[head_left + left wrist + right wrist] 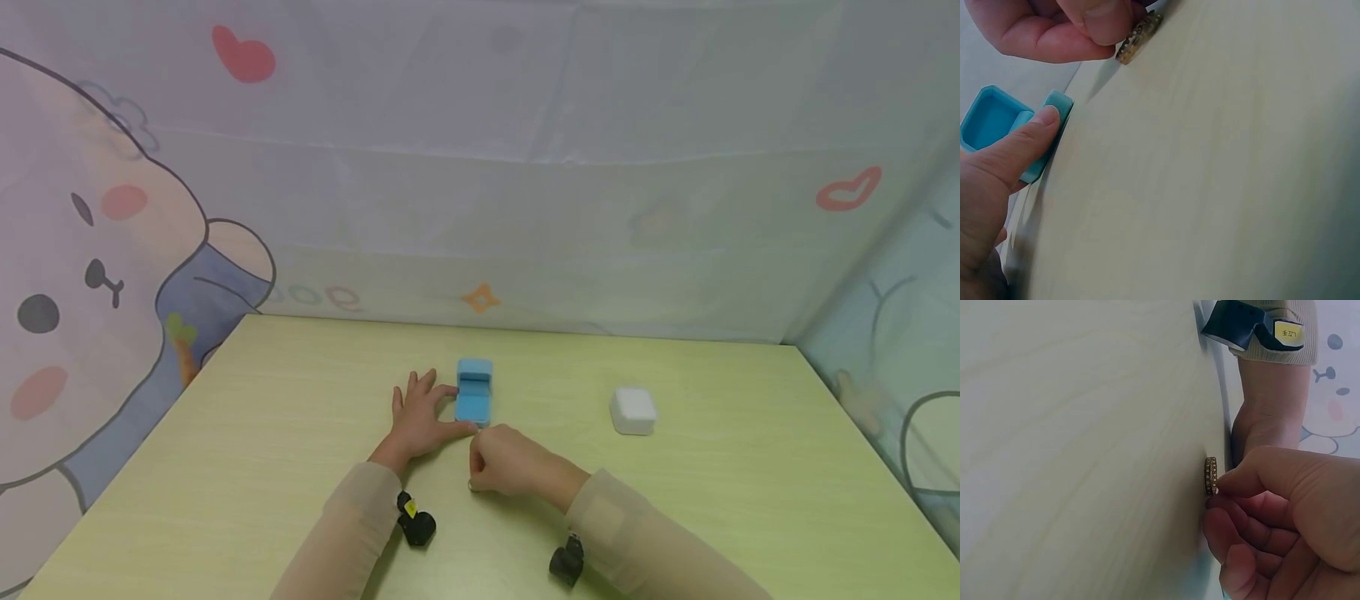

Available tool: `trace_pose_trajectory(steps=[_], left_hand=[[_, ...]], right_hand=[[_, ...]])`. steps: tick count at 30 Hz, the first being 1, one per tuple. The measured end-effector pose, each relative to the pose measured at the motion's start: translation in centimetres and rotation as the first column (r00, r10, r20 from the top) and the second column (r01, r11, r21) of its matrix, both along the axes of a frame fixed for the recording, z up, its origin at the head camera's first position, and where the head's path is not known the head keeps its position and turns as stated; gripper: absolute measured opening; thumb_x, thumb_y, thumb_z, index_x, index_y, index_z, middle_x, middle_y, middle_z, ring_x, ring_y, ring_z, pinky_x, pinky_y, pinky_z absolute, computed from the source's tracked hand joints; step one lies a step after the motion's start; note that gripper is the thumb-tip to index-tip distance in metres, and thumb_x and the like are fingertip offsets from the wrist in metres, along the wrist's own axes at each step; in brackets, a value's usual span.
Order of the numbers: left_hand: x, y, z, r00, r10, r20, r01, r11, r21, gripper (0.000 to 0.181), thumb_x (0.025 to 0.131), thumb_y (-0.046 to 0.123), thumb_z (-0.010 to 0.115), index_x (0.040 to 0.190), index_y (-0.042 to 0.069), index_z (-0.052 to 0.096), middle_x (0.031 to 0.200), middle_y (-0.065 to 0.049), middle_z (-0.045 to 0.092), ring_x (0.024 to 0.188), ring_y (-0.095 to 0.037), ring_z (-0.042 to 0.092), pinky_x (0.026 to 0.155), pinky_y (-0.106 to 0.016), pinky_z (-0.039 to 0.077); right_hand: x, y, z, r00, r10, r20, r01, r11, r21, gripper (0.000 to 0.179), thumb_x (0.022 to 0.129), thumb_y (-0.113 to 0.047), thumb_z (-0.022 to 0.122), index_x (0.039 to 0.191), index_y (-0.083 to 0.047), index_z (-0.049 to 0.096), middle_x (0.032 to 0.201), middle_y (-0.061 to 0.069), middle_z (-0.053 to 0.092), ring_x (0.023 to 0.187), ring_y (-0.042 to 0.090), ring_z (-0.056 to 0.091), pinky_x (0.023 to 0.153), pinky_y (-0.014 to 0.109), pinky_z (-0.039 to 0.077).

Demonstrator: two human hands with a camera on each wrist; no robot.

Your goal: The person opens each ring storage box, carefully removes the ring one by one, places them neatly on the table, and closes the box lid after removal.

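A small light-blue ring box [473, 406] stands with its lid raised near the middle of the table. My left hand [422, 421] holds it from the left, thumb along the front edge and index finger at the side; the other fingers spread away. In front of the box, my right hand [513, 460] pinches a gold studded ring [1210, 475] between thumb and fingertips. The left wrist view shows the same ring [1139, 37] just over the tabletop, with the box's hollow lid [999, 119] beyond the left thumb.
To the right on the pale wooden table [720, 500] sits a white rounded box [633, 411]. A printed cloth [450, 192] hangs behind the table's back edge and along its sides. Black wrist cameras hang beside both sleeves.
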State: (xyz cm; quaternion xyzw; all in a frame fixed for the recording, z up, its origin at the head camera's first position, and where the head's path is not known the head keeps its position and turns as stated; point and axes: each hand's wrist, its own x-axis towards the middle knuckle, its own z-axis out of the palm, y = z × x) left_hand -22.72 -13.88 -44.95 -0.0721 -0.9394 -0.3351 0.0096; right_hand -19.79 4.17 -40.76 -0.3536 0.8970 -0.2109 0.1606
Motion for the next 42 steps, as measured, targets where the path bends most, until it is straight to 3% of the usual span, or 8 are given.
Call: trace_pose_trajectory(steps=[16,28,42], left_hand=[[0.01,0.09,0.09,1.0,0.007,0.009,-0.007,1.0,-0.002,0.061,0.076,0.048,0.074,0.125,0.014,0.058,0.155,-0.022,0.02,0.144,-0.045,-0.001,0.111,-0.065,-0.006],[-0.04,0.12,-0.04,1.0,0.008,0.0,-0.008,1.0,-0.014,0.063,0.076,0.047,0.074,0.127,0.014,0.057,0.155,-0.022,0.02,0.144,-0.045,0.0,0.111,-0.065,-0.005],[-0.07,0.11,-0.05,1.0,0.009,-0.002,-0.009,1.0,-0.017,0.065,0.075,0.049,0.075,0.127,0.014,0.057,0.155,-0.021,0.021,0.145,-0.045,0.0,0.112,-0.064,-0.005]], right_hand=[[-0.22,0.32,-0.26,1.0,-0.028,-0.004,0.028,1.0,-0.006,0.008,0.081,-0.018,0.066,0.074,-0.017,0.065,0.066,-0.011,0.057,0.057,0.003,0.048,0.054,0.019,0.042],[-0.48,0.48,-0.23,0.998,-0.025,-0.063,0.021,0.998,-0.057,0.012,0.088,-0.023,0.064,0.079,-0.016,0.066,0.067,-0.01,0.057,0.058,0.004,0.047,0.055,0.02,0.041],[-0.77,0.86,-0.04,0.998,-0.059,-0.031,0.055,0.991,-0.121,0.015,0.089,-0.025,0.063,0.085,-0.012,0.07,0.08,-0.005,0.068,0.061,0.004,0.052,0.059,0.02,0.045]])
